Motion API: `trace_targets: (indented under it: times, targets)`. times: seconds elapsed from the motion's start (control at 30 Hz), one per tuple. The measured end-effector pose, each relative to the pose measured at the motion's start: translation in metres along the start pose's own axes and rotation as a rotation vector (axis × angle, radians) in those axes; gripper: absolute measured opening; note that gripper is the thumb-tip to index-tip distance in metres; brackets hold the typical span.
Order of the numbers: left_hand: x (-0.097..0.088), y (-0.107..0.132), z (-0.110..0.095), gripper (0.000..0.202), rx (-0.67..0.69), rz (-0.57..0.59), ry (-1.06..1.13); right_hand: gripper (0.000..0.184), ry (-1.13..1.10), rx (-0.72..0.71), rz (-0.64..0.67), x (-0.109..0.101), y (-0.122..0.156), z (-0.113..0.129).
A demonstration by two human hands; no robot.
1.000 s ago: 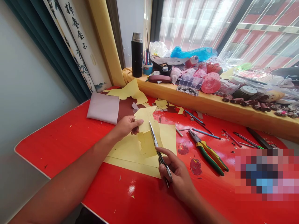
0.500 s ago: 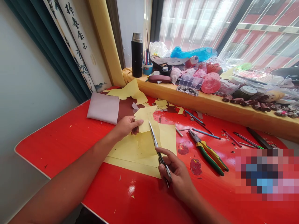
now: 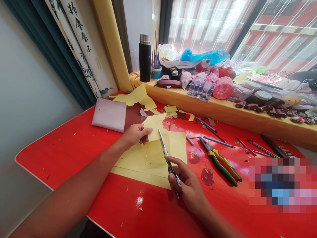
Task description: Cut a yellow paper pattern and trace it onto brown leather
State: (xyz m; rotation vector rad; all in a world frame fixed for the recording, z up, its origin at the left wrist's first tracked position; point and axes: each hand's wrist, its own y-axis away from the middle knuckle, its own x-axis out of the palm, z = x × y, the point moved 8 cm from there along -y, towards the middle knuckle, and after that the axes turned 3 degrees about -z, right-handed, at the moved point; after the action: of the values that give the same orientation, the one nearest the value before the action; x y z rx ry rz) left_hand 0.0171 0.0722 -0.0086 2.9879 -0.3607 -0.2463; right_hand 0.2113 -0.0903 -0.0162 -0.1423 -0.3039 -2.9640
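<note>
Pale yellow paper (image 3: 156, 123) is pinched at its left edge under the thumb (image 3: 148, 131) of the left hand (image 3: 137, 135); silvery metal scissors (image 3: 164, 148) are gripped by the right hand (image 3: 187, 181).

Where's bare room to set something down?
Red table left, between mauve sheet and left forearm; also in front of the yellow sheets; both have small scraps. Crowded: windowsill, and right side around pliers and thin sticks.

bright barred window (image 3: 203, 26) beyond red table (image 3: 61, 142); teal curtain (image 3: 60, 59), pale wall (image 3: 24, 82)
</note>
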Motion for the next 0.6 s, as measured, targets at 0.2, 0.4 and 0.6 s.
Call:
trace_targets:
  times: [0.2,0.4,0.6]
  targets:
    - [-0.0019,0.0005,0.0029,0.048,-0.007,-0.020,0.003,0.062,-0.009,0.015,-0.007,-0.0004,-0.0009,-0.0018]
    - [-0.0002,0.0000,0.0021,0.046,-0.012,-0.002,-0.002,0.060,-0.010,0.009,-0.010,-0.0012,-0.0005,-0.0023]
    - [0.0021,0.0006,0.0017,0.045,-0.022,0.018,0.001,0.063,-0.004,0.006,-0.017,-0.0008,-0.0011,-0.0008]
